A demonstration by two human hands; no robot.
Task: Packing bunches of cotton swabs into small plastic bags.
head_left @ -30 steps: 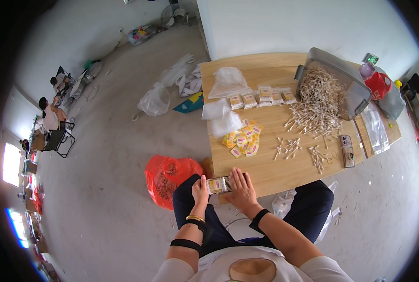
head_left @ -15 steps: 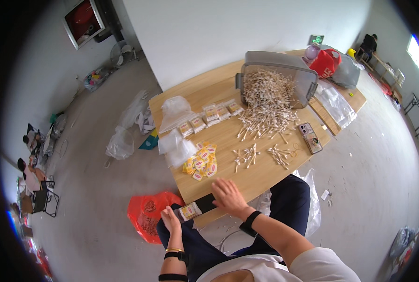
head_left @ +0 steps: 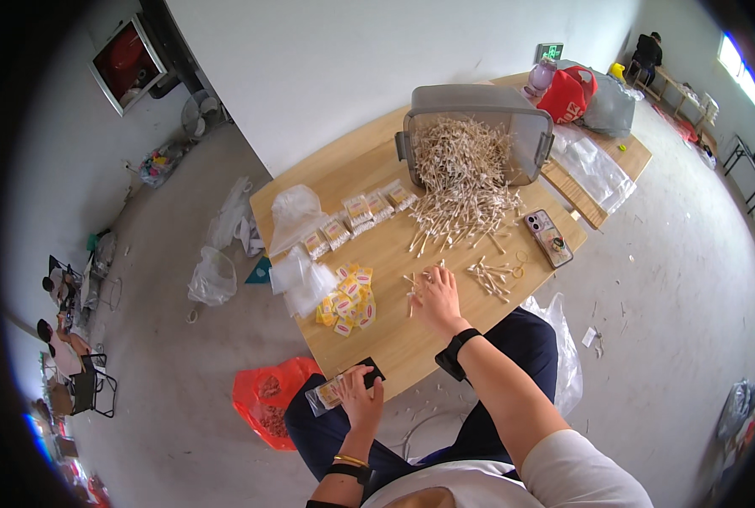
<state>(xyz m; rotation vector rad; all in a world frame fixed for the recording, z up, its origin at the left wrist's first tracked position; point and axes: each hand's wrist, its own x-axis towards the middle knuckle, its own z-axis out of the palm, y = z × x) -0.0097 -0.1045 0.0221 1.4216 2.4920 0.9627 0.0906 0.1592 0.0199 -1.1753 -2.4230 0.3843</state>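
Note:
My left hand (head_left: 361, 402) is at the table's near left corner, its fingers bent over a clear packet of cotton swabs (head_left: 327, 393) with a yellow-and-white card. A flat black strip (head_left: 371, 370) lies under that packet, by my thigh. Farther in, my right hand (head_left: 438, 300) reaches down with curled fingers on a small group of cotton swabs (head_left: 410, 296), covering most of them. Just right of it lies another small group of swabs (head_left: 490, 278). Yellow-and-white cards (head_left: 349, 300) are heaped between my hands and the clear bags (head_left: 306, 284).
A grey tub (head_left: 466, 98) lies tipped on its side, spilling a big heap of swabs (head_left: 462, 182). Filled packets (head_left: 356, 212) stand in a row to its left. A phone (head_left: 549, 238) lies at the right edge. A red bag (head_left: 264, 385) is beside my left leg.
My right hand has moved from the black strip, up and right onto the small swab group. My left hand has come from beside the packet to over it. The view has shifted slightly.

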